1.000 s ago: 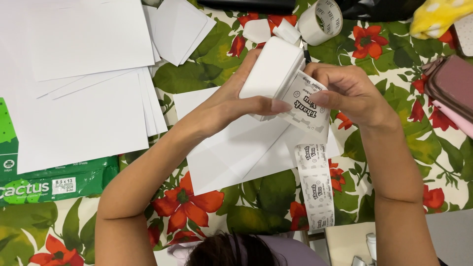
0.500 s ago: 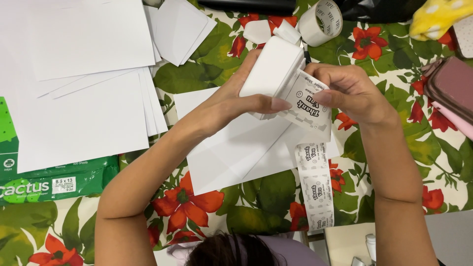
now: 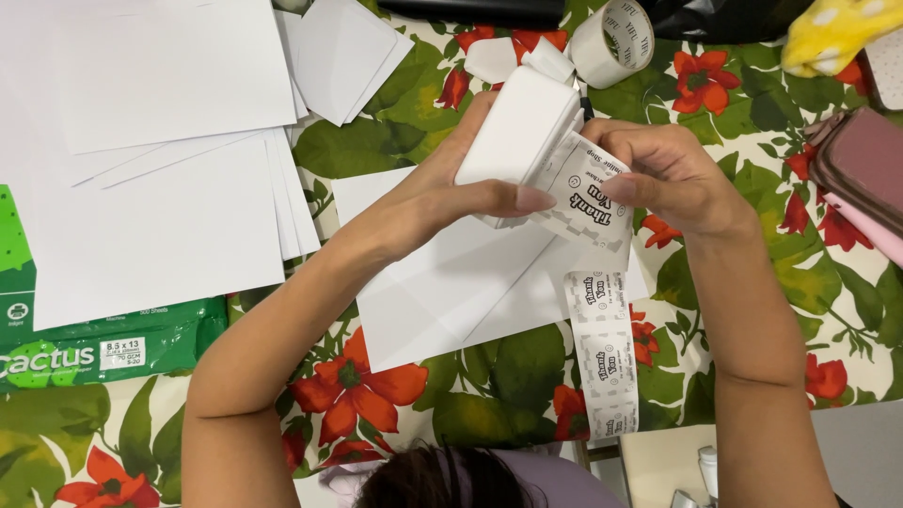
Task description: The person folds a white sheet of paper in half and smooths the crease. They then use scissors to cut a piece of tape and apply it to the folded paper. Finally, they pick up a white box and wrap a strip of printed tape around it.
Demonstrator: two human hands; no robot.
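My left hand [image 3: 450, 195] grips a small white box-shaped label printer [image 3: 519, 132] held above the table. My right hand [image 3: 666, 175] pinches the printed sticker strip [image 3: 602, 353] where it leaves the printer. The strip of white labels with black print hangs down from my fingers toward the table's near edge. Under both hands lie white paper sheets and an envelope [image 3: 451, 282] on the floral tablecloth [image 3: 752, 103].
A stack of white paper sheets [image 3: 150, 160] covers the left side, with a green paper ream pack [image 3: 85, 348] below it. A roll of clear tape [image 3: 616, 39] lies at the top. A pink pouch [image 3: 861, 169] and a yellow cloth [image 3: 832, 33] sit at the right.
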